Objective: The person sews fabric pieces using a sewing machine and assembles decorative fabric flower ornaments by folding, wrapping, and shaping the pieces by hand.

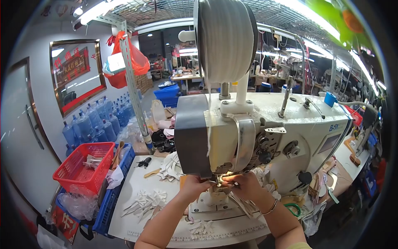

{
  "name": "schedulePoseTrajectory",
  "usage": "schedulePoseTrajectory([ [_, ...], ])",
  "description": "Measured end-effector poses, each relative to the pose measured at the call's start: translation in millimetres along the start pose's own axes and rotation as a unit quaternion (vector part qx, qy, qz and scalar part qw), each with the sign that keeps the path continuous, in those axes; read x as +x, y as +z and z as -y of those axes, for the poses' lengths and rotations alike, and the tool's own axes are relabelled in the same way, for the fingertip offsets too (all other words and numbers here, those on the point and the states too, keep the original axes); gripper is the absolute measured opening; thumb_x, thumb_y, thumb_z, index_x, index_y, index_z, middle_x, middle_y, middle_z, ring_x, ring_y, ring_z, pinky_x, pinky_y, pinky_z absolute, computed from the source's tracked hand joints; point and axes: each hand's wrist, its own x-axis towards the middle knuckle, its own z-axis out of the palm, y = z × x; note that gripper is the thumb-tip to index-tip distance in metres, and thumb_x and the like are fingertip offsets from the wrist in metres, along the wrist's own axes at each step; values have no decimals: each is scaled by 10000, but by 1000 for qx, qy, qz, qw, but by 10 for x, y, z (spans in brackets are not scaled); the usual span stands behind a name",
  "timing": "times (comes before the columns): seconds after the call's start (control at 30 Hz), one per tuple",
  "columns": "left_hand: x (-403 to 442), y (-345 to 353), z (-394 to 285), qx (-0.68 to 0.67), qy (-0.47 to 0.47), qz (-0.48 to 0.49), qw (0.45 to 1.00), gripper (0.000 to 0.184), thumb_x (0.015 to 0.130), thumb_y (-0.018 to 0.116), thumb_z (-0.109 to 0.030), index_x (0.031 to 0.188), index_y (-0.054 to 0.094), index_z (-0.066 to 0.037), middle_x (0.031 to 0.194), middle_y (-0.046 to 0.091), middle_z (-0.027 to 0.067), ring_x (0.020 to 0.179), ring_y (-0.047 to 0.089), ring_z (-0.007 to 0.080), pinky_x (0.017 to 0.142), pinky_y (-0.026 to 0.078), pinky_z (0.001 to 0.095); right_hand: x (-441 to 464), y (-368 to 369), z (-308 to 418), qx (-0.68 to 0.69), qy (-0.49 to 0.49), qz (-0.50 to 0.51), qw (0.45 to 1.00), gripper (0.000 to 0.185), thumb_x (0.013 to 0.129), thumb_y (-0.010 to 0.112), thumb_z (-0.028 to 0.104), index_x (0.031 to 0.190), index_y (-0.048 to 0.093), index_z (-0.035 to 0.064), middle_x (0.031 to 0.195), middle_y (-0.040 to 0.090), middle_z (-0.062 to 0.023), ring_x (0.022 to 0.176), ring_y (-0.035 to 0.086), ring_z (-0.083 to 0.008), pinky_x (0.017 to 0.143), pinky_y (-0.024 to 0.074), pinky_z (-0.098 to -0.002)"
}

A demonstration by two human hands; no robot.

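Observation:
A large white sewing machine [265,133] stands in the middle, with a big reel of white tape [226,41] on top. A strip of the tape hangs down the machine's front. At the lit needle area, my left hand [195,186] is closed, its fingers pinched at the left of the needle. From the right, my right hand [245,185] reaches to the same spot with its fingers bent together. What either hand holds is too small to make out. White cut pieces [149,203] lie in piles on the white table [174,230] around the machine.
At the left, a red basket [85,166] rests on a blue crate [124,170] with plastic wrap. Small black clippers [144,162] lie by the post [134,91]. Green-handled scissors [293,208] are right of my right wrist. Blue water bottles [93,122] stand along the wall.

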Motion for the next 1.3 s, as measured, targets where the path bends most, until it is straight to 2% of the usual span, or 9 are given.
schedulePoseTrajectory([
  [0.3,-69,73,-137,55,18,-1,998,260,766,626,26,1020,595,-22,911,632,24,826,587,84,676,443,221,-15,30,18,18,23,-28,999,194,706,703,139,894,665,112,719,658,-79,608,634,-264,550,507,-339],
  [0.53,-73,4,-6,140,54,-12,989,169,781,667,-59,929,615,4,773,640,27,738,589,71,646,453,234,-11,49,11,58,23,-46,997,163,718,709,165,861,672,97,711,650,-89,627,636,-257,557,498,-334],
  [0.6,-70,-35,-17,276,124,-14,953,129,783,658,-62,866,612,27,694,629,54,681,599,76,600,460,250,-6,16,57,71,57,-20,996,173,747,729,117,888,659,44,817,681,-122,707,677,-201,616,527,-272],
  [0.7,-104,48,-104,344,184,-120,913,126,811,620,-74,856,597,41,672,618,84,653,607,94,565,466,256,-77,-105,156,-60,104,-66,991,232,778,710,185,817,591,-11,671,558,-90,571,541,-208,527,438,-316],
  [0.8,34,-202,100,82,46,-234,968,175,874,563,-154,889,598,17,710,618,64,653,607,115,576,489,246,-369,-53,198,-50,169,-191,966,244,817,650,146,982,539,5,846,546,-85,650,531,-199,613,456,-278],
  [0.9,-287,-178,164,-155,-25,-249,956,217,882,591,-181,989,584,8,815,593,36,683,596,119,590,497,221,-840,148,348,33,287,-42,956,293,813,638,94,1082,550,20,814,558,-74,652,548,-193,625,470,-276],
  [0.97,-577,-75,202,-188,-42,-229,954,214,863,612,-148,1005,585,9,817,596,42,680,596,110,594,499,211,-919,296,521,173,229,7,958,392,812,654,131,1185,547,72,783,564,-78,649,564,-187,603,474,-294],
  [1.13,-1087,183,335,-148,-7,-252,956,236,855,639,-171,988,599,20,823,607,54,636,597,104,566,504,214,-608,486,848,-29,109,2,994,505,753,700,133,1229,537,99,849,565,-84,692,575,-229,592,472,-324],
  [1.3,-1326,228,408,-171,2,-239,956,205,868,615,-126,994,602,34,794,613,61,640,602,110,569,519,228,-517,745,888,-23,12,-69,997,301,754,699,146,1010,560,69,830,605,-101,678,604,-268,556,479,-347],
])
